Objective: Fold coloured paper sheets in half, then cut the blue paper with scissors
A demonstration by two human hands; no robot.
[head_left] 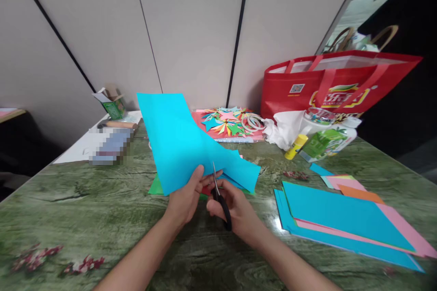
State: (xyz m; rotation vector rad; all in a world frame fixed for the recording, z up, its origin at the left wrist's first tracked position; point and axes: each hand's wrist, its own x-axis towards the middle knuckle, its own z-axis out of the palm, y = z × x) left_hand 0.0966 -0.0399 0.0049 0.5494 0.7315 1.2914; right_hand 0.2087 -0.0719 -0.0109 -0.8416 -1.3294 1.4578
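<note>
A large sheet of blue paper (177, 141) is raised above the table, pinched at its lower edge by my left hand (187, 195). My right hand (235, 204) grips a pair of scissors with black handles (223, 209), and their metal blades point up against the paper. To the right of the blades, a strip of the blue paper juts out at an angle. Green paper (156, 186) shows on the table under the sheet, mostly hidden by it. Whether the blades are closed on the paper I cannot tell.
At the right lies a stack of coloured paper (341, 213). Behind it stand a yellow glue stick (296, 147), a green-and-white package (321, 143) and a red bag (290, 93). Paper stars (228, 120) and tape rolls (253, 122) sit at the back; a small box (114, 108) stands back left.
</note>
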